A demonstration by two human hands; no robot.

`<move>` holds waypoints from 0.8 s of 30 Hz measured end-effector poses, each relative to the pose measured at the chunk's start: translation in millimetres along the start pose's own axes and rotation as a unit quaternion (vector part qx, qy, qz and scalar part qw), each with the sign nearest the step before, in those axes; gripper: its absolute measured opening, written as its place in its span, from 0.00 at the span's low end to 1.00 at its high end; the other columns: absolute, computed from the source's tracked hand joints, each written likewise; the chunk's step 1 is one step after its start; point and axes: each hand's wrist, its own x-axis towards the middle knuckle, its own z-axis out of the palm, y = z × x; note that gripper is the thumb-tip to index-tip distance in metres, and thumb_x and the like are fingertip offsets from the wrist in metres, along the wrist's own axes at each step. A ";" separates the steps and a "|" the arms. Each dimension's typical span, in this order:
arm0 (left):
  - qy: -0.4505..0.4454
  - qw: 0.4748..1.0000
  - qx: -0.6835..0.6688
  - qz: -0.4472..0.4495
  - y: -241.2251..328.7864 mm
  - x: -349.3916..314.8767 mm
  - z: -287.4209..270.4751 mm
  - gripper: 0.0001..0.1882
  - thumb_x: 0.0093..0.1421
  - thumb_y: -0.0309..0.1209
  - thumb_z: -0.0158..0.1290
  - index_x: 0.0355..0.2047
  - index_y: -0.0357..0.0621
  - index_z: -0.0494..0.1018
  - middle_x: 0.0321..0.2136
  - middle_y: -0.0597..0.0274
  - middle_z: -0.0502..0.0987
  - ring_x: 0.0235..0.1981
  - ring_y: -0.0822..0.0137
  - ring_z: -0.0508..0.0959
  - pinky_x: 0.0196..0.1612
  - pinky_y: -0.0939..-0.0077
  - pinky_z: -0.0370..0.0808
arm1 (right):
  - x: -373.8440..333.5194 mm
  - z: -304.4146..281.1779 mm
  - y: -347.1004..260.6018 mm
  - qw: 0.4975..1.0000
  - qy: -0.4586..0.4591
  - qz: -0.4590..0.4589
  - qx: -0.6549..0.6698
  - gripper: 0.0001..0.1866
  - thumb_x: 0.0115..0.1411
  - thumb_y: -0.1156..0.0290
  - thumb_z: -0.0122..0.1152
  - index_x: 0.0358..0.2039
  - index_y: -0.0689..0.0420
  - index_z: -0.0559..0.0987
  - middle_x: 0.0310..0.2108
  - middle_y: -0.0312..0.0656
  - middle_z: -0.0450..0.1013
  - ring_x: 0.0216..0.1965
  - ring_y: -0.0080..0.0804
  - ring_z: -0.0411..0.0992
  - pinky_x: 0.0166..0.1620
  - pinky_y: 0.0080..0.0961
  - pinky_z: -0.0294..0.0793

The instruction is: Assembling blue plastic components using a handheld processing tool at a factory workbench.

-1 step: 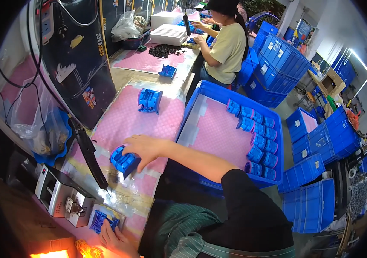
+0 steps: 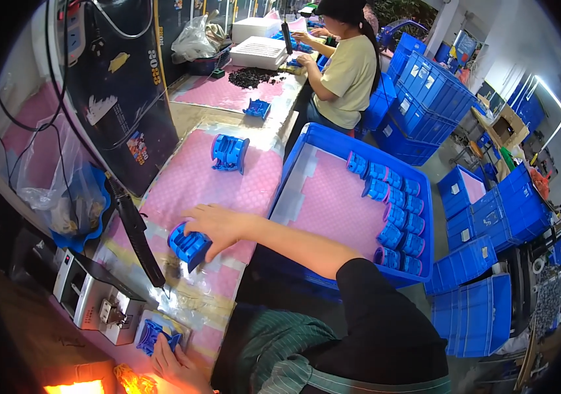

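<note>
While judged part-done, logged in tub (image 2: 427,220): rows of parts (image 2: 395,215) along right side. Logged left of tub, not yet inside: loose part (image 2: 230,154); near part (image 2: 187,245) — held between thumb and fingers of right hand (image 2: 218,226); lower part (image 2: 152,334) under left hand (image 2: 174,365) — unable to tell whether gripped.

Right arm (image 2: 372,302) in short black sleeve, elbow bent; bare forearm (image 2: 287,240) angled across left. Bare right hand (image 2: 218,226) palm-down, fingers (image 2: 195,213) curved, thumb spread. Bare left hand (image 2: 179,371) low, fingers pointing up, grip unclear.
</note>
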 end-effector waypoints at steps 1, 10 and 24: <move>-0.005 1.000 -0.020 -0.003 -5.9 -2.9 7.5 0.17 0.63 0.33 0.53 0.50 0.36 0.76 0.46 0.50 0.79 0.46 0.49 0.76 0.54 0.55 0.69 | 4.6 2.5 -4.7 0.996 0.077 -0.031 -0.020 0.38 0.37 0.53 0.79 0.50 0.50 0.75 0.65 0.54 0.58 0.63 0.54 0.59 0.60 0.47 0.62; -0.005 0.998 -0.029 -0.046 -18.0 -24.2 11.8 0.20 0.59 0.27 0.55 0.53 0.38 0.75 0.51 0.55 0.76 0.52 0.51 0.73 0.58 0.54 0.66 | 26.9 28.8 -33.0 0.996 0.063 -0.041 0.056 0.39 0.37 0.55 0.79 0.49 0.55 0.73 0.56 0.53 0.67 0.58 0.54 0.64 0.59 0.41 0.65; 0.161 0.942 -0.218 -0.199 -33.1 -29.1 -31.6 0.13 0.55 0.16 0.56 0.41 0.38 0.79 0.39 0.53 0.79 0.42 0.55 0.79 0.46 0.66 0.75 | 66.1 71.9 -199.6 0.974 0.094 -0.197 0.067 0.53 0.35 0.67 0.81 0.64 0.60 0.65 0.58 0.51 0.65 0.58 0.51 0.66 0.60 0.39 0.67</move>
